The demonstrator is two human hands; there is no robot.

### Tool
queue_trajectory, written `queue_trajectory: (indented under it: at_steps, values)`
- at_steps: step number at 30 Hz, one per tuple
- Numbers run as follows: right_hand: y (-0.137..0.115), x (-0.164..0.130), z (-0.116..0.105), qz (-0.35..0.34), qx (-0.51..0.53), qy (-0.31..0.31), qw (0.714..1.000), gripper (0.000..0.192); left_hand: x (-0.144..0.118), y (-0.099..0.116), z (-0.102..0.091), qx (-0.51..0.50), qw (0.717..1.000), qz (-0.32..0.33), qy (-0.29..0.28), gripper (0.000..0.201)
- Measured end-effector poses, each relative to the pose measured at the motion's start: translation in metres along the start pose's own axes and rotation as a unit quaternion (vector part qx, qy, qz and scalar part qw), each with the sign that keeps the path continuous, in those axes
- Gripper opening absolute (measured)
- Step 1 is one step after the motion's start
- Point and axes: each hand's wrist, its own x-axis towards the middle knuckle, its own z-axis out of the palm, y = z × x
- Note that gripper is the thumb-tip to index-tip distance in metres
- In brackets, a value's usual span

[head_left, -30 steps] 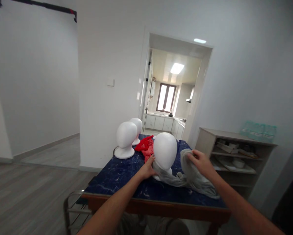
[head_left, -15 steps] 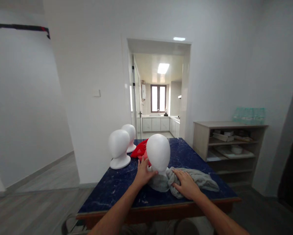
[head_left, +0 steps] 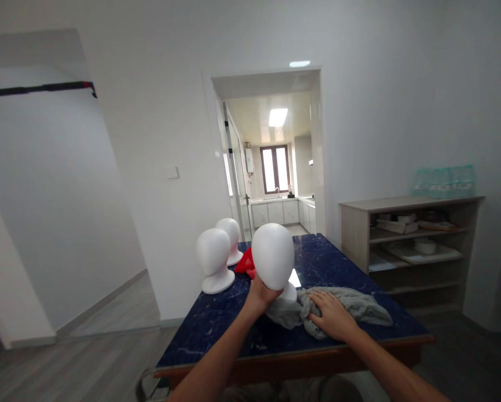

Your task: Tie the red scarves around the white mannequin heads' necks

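Observation:
My left hand [head_left: 263, 297] is wrapped round the neck of a smooth white foam mannequin head [head_left: 273, 254], which stands tilted near the middle of the table. Some of its fingers are hidden behind the neck. To the right, my right hand [head_left: 329, 315] lies with fingers stretched out over a bunched, twisted grey scarf [head_left: 354, 306]. Part of that scarf trails left, in front of the foam head's base. Behind the head, a red cloth [head_left: 245, 263] shows only partly.
Two more white foam heads, a nearer one [head_left: 213, 259] and a farther one [head_left: 230, 237], stand at the table's left side. The blue marbled table [head_left: 220, 329] has a wooden front edge. A shelf unit [head_left: 354, 234] with bottles [head_left: 445, 181] on top stands right, beyond the table.
My left hand has closed round the foam head's neck, and the head now leans, its base lifted at the right. My right hand stays on the scarf. The view has tilted.

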Motion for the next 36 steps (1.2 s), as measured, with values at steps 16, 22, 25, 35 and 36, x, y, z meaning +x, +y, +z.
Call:
queue_trajectory:
  at_steps: [16,22,25,35,36]
  values:
    - [0.003,-0.004,0.002,-0.02,-0.026,0.025,0.999,0.059,-0.082,-0.081,-0.259,0.085,0.979,-0.181,-0.029,0.092]
    - [0.006,-0.003,0.002,-0.021,-0.03,0.026,0.999,0.059,-0.09,-0.107,-0.26,0.069,0.979,-0.194,-0.006,0.097]
    - [0.008,-0.003,0.003,-0.023,-0.028,0.029,0.999,0.057,-0.093,-0.103,-0.255,0.067,0.98,-0.186,-0.004,0.101]
    - [-0.003,-0.005,-0.009,-0.045,-0.096,0.008,0.994,0.045,-0.096,-0.078,-0.236,0.06,0.986,-0.156,0.012,0.094]
    - [-0.007,-0.005,-0.012,-0.05,-0.114,-0.001,0.992,0.042,-0.096,-0.081,-0.235,0.051,0.986,-0.158,0.003,0.091]
